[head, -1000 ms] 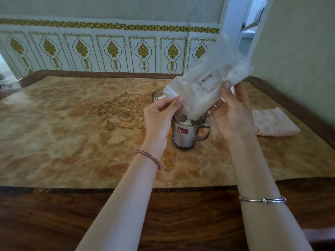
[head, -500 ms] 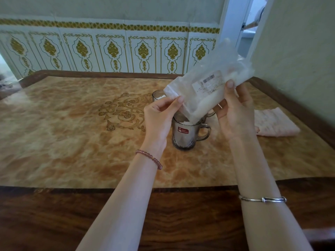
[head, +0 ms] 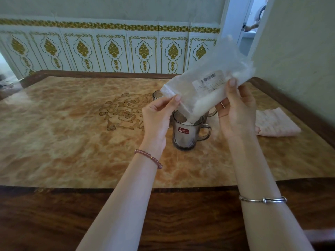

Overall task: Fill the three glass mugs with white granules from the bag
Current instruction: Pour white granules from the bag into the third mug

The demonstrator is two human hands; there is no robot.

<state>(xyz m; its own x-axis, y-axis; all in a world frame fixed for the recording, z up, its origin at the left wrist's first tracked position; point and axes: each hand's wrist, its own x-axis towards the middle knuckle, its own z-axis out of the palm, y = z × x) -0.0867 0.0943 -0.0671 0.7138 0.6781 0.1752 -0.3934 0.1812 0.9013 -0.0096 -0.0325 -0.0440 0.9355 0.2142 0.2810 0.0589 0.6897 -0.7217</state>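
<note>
You hold the bag tilted over the near mug, centre-right of the frame, open corner down, white granules landing inside near the rim. Your left hand pinches the bag's lower edge between thumb and fingertips; your right hand grips the bag's upper side, thumb pressed on the label, fingers curled behind. This mug looks close to full, so ease the tilt back now and let the stream thin out before you lift away. Keep the spout corner inside the rim, not above it, or grains will likely scatter. Use the left pinch to steer, the right hand to set the angle. Two more mugs sit behind: one just above your left hand, with white in it, level unclear; another mostly hidden behind the bag, fill cannot be told. The table is glossy marble-pattern with a dark wood border, so spilled grains would slide. A folded pink cloth lies at right. Tiled wall with gold motifs runs along the top; a doorway opens upper right.
</note>
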